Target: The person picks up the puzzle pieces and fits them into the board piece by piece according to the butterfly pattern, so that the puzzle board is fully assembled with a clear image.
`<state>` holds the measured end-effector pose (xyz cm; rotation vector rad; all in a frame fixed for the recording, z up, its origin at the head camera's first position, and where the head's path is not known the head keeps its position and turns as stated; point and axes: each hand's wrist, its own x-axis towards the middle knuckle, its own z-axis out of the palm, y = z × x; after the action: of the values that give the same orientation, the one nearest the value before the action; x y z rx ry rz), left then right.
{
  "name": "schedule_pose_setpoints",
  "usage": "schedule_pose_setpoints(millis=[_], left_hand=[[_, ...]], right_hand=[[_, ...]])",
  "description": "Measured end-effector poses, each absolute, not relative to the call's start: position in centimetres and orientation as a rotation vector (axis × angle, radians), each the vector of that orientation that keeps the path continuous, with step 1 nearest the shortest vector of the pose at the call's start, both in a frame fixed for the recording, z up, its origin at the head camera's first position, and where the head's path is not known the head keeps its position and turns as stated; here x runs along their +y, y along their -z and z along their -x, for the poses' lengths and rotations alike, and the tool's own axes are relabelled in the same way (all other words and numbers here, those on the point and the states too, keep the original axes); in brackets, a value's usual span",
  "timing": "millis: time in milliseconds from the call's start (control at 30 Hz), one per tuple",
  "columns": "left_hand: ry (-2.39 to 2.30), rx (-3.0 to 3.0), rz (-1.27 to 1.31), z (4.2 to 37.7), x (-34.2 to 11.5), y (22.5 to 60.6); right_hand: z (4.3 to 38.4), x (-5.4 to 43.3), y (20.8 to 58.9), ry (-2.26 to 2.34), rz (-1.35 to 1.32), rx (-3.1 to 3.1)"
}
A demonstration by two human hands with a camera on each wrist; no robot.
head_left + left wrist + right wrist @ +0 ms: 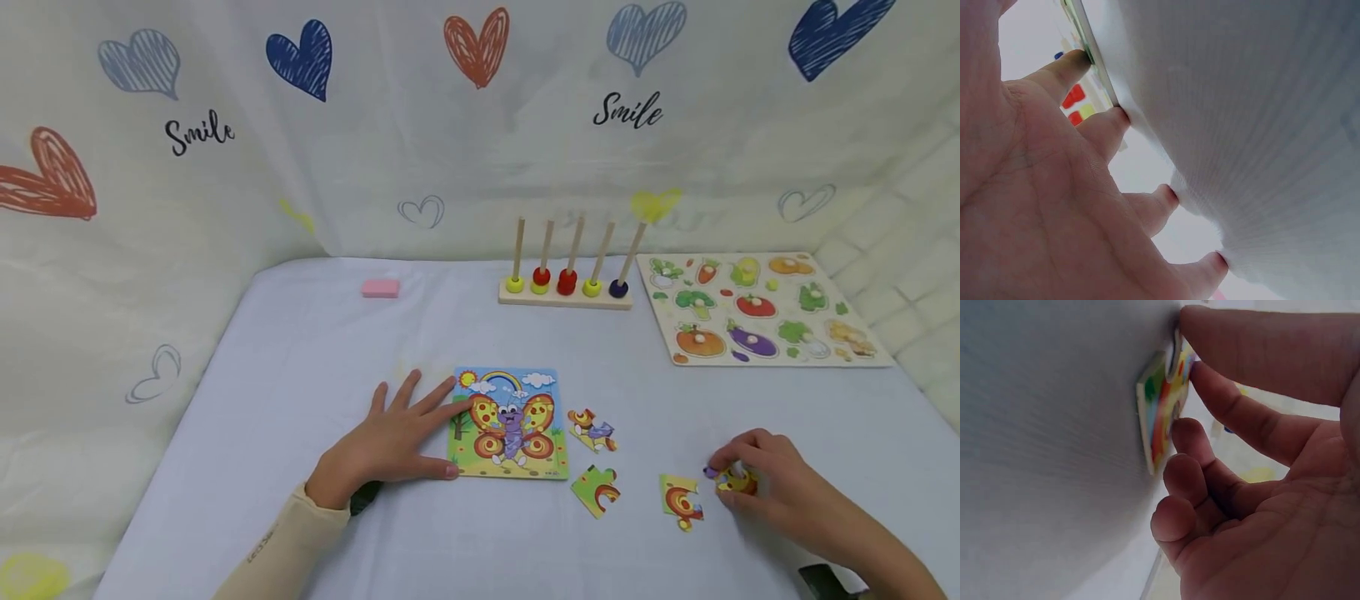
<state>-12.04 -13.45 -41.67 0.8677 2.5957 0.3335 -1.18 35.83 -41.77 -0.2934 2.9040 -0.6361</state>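
My left hand (pixel 393 442) lies with spread, straight fingers at the left edge of a square butterfly puzzle board (pixel 468 462). Its index fingertip reaches over the edge, and the thumb is by the lower corner. In the left wrist view, the fingertips press on the cloth and the board's rim. At the right, my right hand (pixel 787 487) pinches a colourful jigsaw piece (pixel 1163 412) between thumb and fingers, tilted up close over the cloth. Three loose jigsaw pieces lie between: one (pixel 600 433) beside the board, a green one (pixel 592 487) below it, another (pixel 681 498) near my right hand.
At the back stands a wooden bead stacker (pixel 566 302) with five pegs and coloured beads. A vegetable peg board (pixel 720 312) is at the back right, and a pink block (pixel 381 288) at the back left. White cloth (pixel 315 333) covers the table.
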Motion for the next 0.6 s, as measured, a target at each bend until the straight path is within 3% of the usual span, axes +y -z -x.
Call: schedule_pose_setpoints(millis=[600], left_hand=[[-0.323,2.593,-0.833,11.94,-13.32,41.55]], right_hand=[[1.08,35.45,41.95,0.7,0.353,2.904]])
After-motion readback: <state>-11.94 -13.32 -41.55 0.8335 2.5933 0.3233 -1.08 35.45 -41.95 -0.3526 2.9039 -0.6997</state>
